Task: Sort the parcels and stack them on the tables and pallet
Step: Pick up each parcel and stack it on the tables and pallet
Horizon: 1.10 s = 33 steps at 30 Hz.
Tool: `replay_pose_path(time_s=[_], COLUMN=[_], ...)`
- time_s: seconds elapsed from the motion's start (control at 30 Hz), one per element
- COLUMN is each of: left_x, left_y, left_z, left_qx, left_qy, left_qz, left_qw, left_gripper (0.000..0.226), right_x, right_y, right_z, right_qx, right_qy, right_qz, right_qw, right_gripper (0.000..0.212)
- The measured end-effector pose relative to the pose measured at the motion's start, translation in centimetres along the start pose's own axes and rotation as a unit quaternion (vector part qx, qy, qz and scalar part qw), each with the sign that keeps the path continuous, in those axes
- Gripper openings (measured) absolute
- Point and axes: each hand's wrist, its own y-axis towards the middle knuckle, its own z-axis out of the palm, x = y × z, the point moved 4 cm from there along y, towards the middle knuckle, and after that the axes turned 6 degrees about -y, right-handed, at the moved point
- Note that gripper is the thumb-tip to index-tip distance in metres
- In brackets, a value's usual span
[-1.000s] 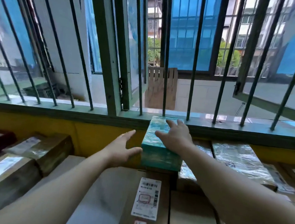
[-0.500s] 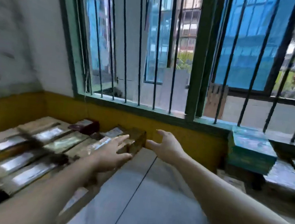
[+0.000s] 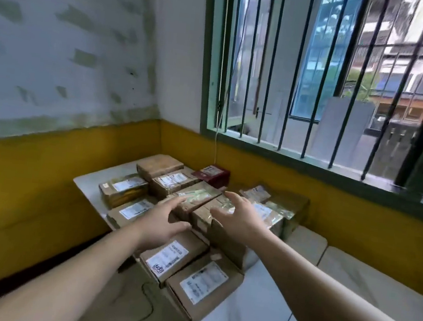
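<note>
Several brown cardboard parcels with white labels lie packed together on a white table point(image 3: 89, 180) in the room's corner. A dark red box point(image 3: 212, 175) sits at the back by the wall. Both my hands hover over the middle of the pile with fingers spread and hold nothing. My left hand point(image 3: 163, 222) is just above a taped parcel point(image 3: 195, 198). My right hand point(image 3: 240, 217) reaches over a parcel wrapped in shiny tape point(image 3: 272, 215). Nearer to me lie two labelled parcels point(image 3: 201, 286) side by side.
A second white table point(image 3: 375, 282) runs along the yellow wall on the right. A barred window point(image 3: 320, 75) fills the wall above it. A thin cable point(image 3: 146, 308) lies on the floor at the left of the tables.
My view has swung left, away from the teal box on the sill and onto the corner table. Both hands have moved forward over the parcel pile, still holding nothing.
</note>
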Motion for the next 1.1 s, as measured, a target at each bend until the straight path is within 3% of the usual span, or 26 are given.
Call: replay_pose_path(time_s=[0.5,0.63,0.87,1.1], left_x=[7.4,10.4,15.5,16.6], left_y=[19.8,25.8,36.8,45.5], left_z=[-6.0,-7.4,-10.3,-11.6], left_qx=[0.041,0.072,0.146,0.207], left_qy=[0.014,0.004,0.047,0.063], left_qz=[-0.013,-0.007,0.078,0.122], left_qw=[0.999,0.997,0.985,0.969], left_gripper=[0.065,0.066,0.068,0.067], right_x=[1.3,0.8,0.8,0.8], right_y=[21.3,26.2,34.0,39.7], right_z=[6.7,8.9,12.4,13.0], right_qx=[0.008,-0.007,-0.074,-0.099], right_qy=[0.022,0.024,0.012,0.025], right_qz=[0.027,0.07,0.167,0.243], right_qw=[0.999,0.997,0.983,0.965], right_gripper=[0.071,0.07,0.072,0.069])
